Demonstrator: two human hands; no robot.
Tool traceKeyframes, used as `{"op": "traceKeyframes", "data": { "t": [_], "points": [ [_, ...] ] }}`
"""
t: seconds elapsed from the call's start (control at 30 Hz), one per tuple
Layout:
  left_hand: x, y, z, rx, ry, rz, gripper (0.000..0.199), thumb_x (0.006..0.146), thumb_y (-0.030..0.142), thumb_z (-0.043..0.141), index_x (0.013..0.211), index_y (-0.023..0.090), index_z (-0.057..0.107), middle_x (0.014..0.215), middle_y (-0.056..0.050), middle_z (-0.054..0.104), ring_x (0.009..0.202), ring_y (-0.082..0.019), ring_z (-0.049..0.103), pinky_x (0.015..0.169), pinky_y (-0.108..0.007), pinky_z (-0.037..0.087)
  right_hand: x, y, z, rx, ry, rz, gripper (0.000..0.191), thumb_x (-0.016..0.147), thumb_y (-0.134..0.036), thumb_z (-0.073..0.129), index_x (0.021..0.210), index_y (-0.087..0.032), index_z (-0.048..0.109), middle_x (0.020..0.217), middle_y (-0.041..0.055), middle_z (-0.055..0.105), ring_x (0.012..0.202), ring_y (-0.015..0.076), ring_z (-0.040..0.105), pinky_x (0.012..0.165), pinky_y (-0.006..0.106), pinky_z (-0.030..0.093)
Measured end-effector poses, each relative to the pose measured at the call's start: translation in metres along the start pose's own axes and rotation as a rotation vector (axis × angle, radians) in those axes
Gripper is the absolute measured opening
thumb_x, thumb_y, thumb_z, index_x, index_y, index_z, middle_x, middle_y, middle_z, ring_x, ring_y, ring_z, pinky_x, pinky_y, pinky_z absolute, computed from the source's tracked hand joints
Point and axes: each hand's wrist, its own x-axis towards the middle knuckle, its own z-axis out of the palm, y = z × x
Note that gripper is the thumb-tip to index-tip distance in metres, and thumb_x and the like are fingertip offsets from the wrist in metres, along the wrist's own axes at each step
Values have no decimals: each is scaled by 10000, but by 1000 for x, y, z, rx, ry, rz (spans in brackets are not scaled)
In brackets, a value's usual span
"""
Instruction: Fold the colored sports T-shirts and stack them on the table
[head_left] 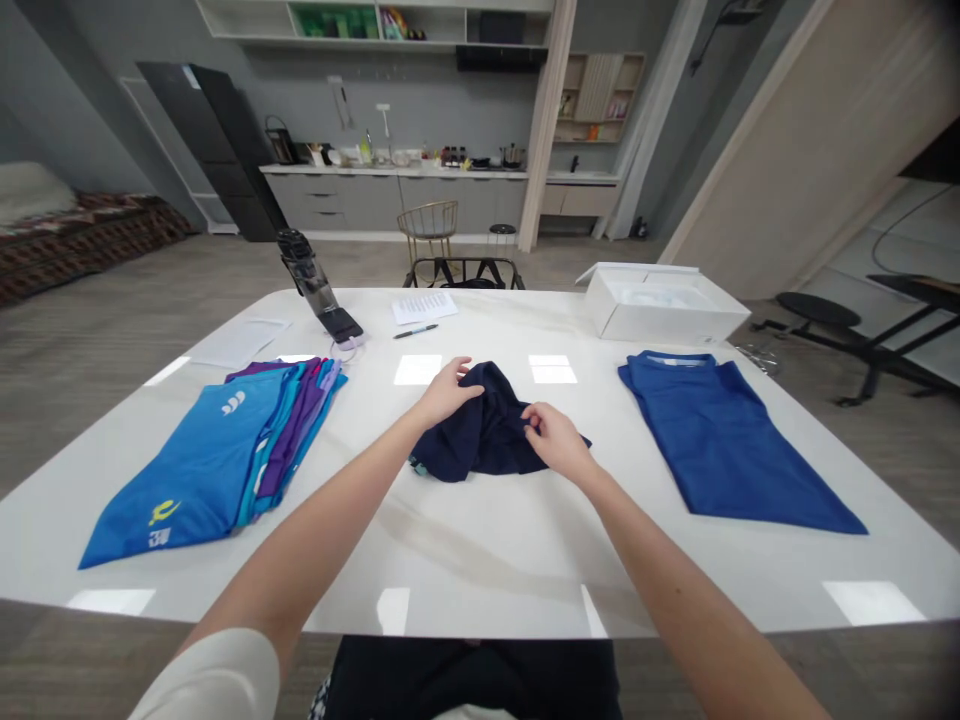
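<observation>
Because it looks like thin, limp cloth, the navy garment, bunched at the dial's centre, should handle light and soft; best taken by two opposite edges. Left hand: thumb and fingers parted, touching at ten o'clock; firm grip cannot be told. Right hand: fingers curled at three; hold likewise unclear. Surface: glossy white table. Nine o'clock: clothing stack. Three: folded blue shirt. Two: white box. Twelve, beyond: kitchen counter.

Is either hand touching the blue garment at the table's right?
No, the left hand and right hand are both at the dark navy cloth, apart from that blue garment.
</observation>
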Motion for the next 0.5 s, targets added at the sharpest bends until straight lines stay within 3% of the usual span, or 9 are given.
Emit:
{"op": "traceKeyframes", "data": {
  "t": [0.07,0.13,0.2,0.27,0.4,0.5],
  "points": [
    [-27,-8,4,157,111,60,575,844,417,660,1364,214,523,1356,-127,574,1181,-246,586,1014,-405,468,9,-7,21,88,-44,-37,297,878,-216,578,1170,-229,632,1034,38,625,731,152,562,768,315,484],
    [-58,-15,5,399,151,65,578,848,524,649,1330,224,538,1349,-136,571,1236,-309,554,1053,-482,423,23,-11,39,115,-39,-25,447,895,-258,610,1340,-248,572,1208,71,597,789,155,587,795,329,504],
    [-85,-24,8,569,109,45,725,788,601,697,1366,208,505,1340,-156,577,1249,-364,539,1051,-532,403,40,-13,54,103,-47,-15,567,896,-270,638,1446,-249,501,1342,104,536,942,187,614,854,345,511],
    [-100,-34,10,652,42,54,648,818,543,692,1334,187,528,1286,-152,622,1219,-360,567,1043,-523,407,57,-15,65,76,-71,-18,564,909,-273,640,1456,-233,505,1371,114,518,1067,216,607,916,354,501],
    [-100,-47,-3,599,-29,115,281,974,364,497,1127,177,639,1096,-116,714,1028,-280,665,928,-402,472,79,-18,74,36,-81,-88,268,950,-231,571,1192,-193,680,1218,98,614,1071,212,609,993,356,467],
    [-91,-39,-29,448,-69,151,324,1011,396,410,970,207,671,959,-67,727,896,-228,669,820,-330,480,88,-21,73,163,-3,-40,292,935,-196,531,1200,-181,653,1221,92,643,840,158,615,912,339,498]
  ]
}}
